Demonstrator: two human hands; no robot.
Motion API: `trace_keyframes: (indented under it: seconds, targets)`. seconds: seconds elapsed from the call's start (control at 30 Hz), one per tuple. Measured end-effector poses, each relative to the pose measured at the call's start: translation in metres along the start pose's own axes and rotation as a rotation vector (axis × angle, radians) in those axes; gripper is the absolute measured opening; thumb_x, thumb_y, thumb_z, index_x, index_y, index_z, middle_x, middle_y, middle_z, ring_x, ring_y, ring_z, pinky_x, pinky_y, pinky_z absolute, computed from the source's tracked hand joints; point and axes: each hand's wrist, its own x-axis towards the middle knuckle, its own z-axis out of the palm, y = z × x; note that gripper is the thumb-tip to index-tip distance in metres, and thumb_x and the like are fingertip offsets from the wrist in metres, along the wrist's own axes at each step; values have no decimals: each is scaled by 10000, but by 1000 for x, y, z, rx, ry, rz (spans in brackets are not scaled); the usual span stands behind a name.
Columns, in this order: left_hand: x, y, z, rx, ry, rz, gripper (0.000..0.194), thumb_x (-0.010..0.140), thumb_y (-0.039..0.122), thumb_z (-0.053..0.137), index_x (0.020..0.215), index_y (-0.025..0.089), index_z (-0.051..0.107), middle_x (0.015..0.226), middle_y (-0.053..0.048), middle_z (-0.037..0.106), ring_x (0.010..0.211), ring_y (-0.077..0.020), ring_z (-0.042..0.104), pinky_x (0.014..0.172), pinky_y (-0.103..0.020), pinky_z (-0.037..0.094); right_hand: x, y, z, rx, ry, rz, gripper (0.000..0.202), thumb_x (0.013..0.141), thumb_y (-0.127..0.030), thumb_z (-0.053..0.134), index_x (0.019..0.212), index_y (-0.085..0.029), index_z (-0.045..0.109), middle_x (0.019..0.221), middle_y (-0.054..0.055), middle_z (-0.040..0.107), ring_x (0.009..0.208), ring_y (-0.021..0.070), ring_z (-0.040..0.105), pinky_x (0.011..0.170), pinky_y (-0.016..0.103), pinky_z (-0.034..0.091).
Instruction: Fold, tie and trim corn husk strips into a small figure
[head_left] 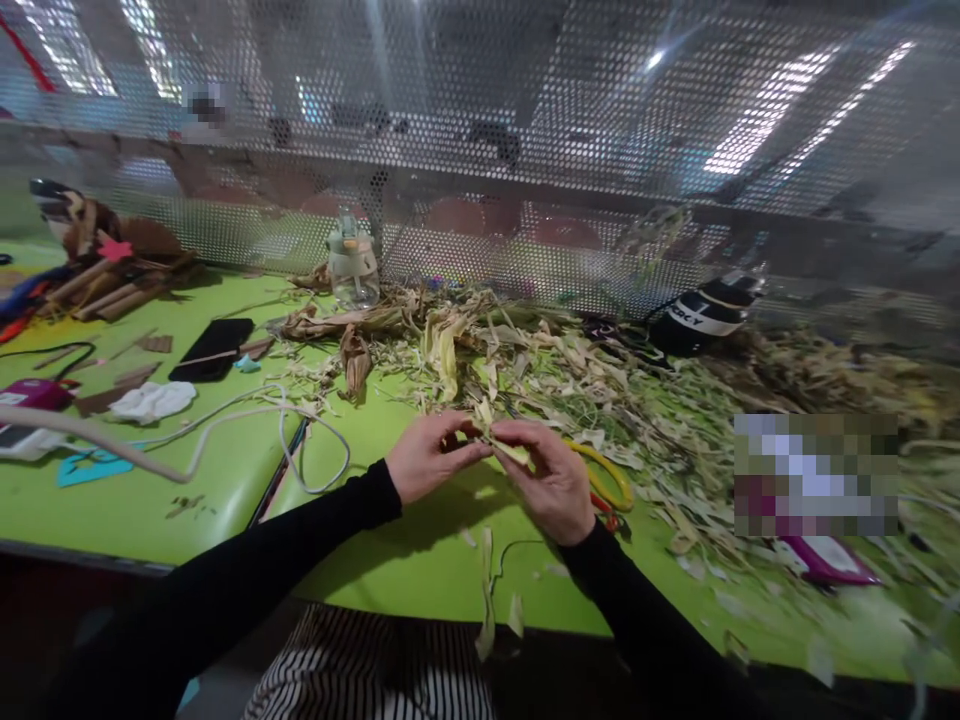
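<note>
Husk strip (517, 456) up between both hands, and it's a two-sided pinch: right hand (553, 482) gripping the broader part, left hand (431, 455) nipping near the upper end. Delicate stuff! Best handled, I'd judge, with light, even pressure, fingers (465, 457) close together and any pull along the fibres, since papery husk could split. Yellow loop handle (622, 488) just right of the right fingers, on the green table (435, 580). Beyond the fingers, heaped loose husk (540, 365). Farther out, ahead-left, a lidded drinking bottle (352, 268): clear lower part, contents too faint to call. Ahead-right, a dark bottle (679, 328), white-labelled, insides hidden.
</note>
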Motion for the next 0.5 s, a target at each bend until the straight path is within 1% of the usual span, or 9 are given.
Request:
trace_keyframes:
  seconds: [0.07, 0.13, 0.2, 0.3, 0.37, 0.5]
  targets:
    - [-1, -1, 0, -116, -28, -36, 289, 810, 395, 562, 939, 140, 608, 772, -19, 583, 615, -91, 488, 574, -211, 413, -1, 1, 0, 26, 38, 43, 233, 828, -295, 583, 1050, -225, 561, 1025, 84, 590, 864, 194, 608, 784, 383, 527]
    - [-2, -1, -1, -180, -29, -70, 302, 821, 373, 548, 1004, 138, 593, 759, -12, 571, 584, -79, 475, 546, -201, 410, 0, 1, 0, -3, 67, 71, 284, 813, -317, 611, 1064, -213, 529, 1000, 78, 577, 824, 183, 604, 754, 366, 529]
    - [-2, -2, -2, -228, -26, -99, 315, 826, 382, 538, 1020, 138, 585, 743, -2, 547, 547, -66, 454, 514, -194, 409, 3, -2, 1, -73, 40, 66, 322, 786, -341, 648, 1051, -204, 527, 956, 68, 583, 796, 183, 594, 724, 358, 524]
    - [1, -4, -4, -335, -29, -149, 358, 812, 442, 548, 997, 136, 570, 768, -9, 545, 547, -61, 473, 510, -198, 440, 9, -9, 0, -191, -8, 46, 332, 788, -368, 642, 1045, -188, 535, 919, 69, 597, 774, 189, 574, 690, 357, 509]
    - [4, -4, -5, -402, -41, -205, 405, 772, 502, 579, 949, 139, 562, 772, -12, 549, 569, -69, 505, 526, -207, 465, 14, -14, -2, -246, -33, 58, 282, 812, -369, 611, 1014, -182, 548, 908, 72, 606, 766, 189, 568, 669, 352, 501]
    - [7, -6, -4, -534, -20, -324, 480, 678, 577, 645, 870, 147, 551, 794, -24, 570, 651, -104, 567, 564, -229, 487, 23, -17, -2, -242, -135, 119, 189, 829, -352, 587, 909, -182, 563, 831, 48, 622, 724, 173, 577, 633, 326, 493]
